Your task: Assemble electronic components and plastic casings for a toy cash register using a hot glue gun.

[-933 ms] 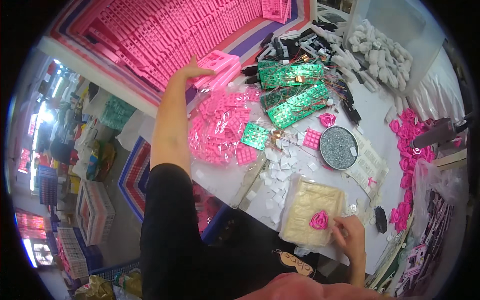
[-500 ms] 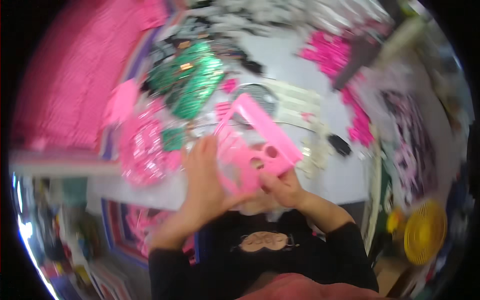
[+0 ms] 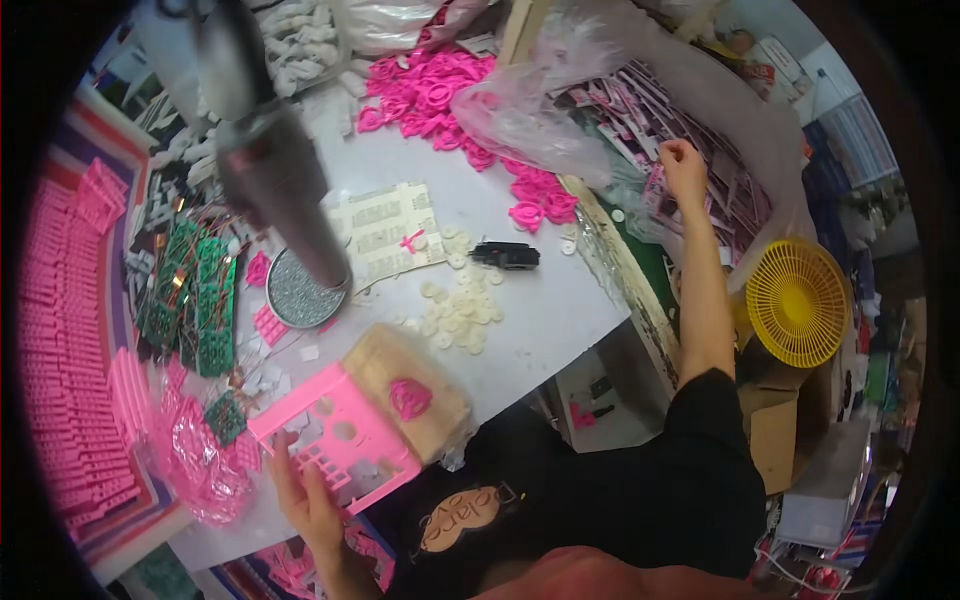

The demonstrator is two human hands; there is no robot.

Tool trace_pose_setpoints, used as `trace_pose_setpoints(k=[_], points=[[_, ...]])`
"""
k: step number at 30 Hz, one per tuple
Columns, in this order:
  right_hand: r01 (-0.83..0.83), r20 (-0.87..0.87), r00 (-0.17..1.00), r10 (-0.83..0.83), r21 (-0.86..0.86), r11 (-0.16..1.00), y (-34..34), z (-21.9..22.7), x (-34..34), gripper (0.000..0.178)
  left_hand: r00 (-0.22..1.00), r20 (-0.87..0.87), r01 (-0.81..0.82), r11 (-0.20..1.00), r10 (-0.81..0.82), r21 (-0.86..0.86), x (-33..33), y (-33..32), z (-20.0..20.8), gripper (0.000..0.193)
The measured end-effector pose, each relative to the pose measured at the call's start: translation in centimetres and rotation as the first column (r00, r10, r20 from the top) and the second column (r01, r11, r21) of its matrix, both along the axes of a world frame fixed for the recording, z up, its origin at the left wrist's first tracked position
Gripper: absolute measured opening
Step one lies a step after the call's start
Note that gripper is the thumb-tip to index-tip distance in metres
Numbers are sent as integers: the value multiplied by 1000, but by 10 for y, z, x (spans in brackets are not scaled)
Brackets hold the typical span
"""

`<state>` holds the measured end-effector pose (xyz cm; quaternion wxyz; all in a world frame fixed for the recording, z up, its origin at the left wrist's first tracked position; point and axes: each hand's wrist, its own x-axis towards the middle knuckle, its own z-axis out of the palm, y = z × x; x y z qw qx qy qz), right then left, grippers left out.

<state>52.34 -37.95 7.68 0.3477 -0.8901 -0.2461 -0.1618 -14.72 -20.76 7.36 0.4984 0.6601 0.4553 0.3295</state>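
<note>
My left hand (image 3: 308, 490) holds a flat pink plastic casing (image 3: 370, 432) by its left edge, fingers over the rim. The casing has round holes and a grid of small square cutouts. It lies tilted against a tan block (image 3: 442, 385), on which a small pink ring-shaped part (image 3: 410, 398) sits. My right arm stretches out to the far right, and my right hand (image 3: 685, 172) is closed over a clear plastic bag full of thin printed strips (image 3: 722, 190). Its fingertips are pressed together; whether a strip is between them cannot be made out.
Pink parts (image 3: 430, 95) are heaped at the back. A dark power tool (image 3: 270, 160) hangs over a round dish of small metal pieces (image 3: 300, 290). Green circuit boards (image 3: 200, 295) and stacked pink casings (image 3: 80, 370) are at left. White discs (image 3: 462, 305) and a yellow basket (image 3: 797, 303) are also around.
My right hand has let go of the pink casing and moved far right to the bag of strips. The casing, in my left hand, is lower and further left in a turned view.
</note>
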Motion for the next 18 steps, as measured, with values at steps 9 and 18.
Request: trace_pose_setpoints(k=[9,18], points=[[28,78,995,68,-835,549,-29,3,41,33,992,128,14,991,3,-129,20,-13,-4,41],[-581,-544,630,554,142,801,-24,121,-86,11,986,81,140,988,-145,61,56,-10,-4,34]])
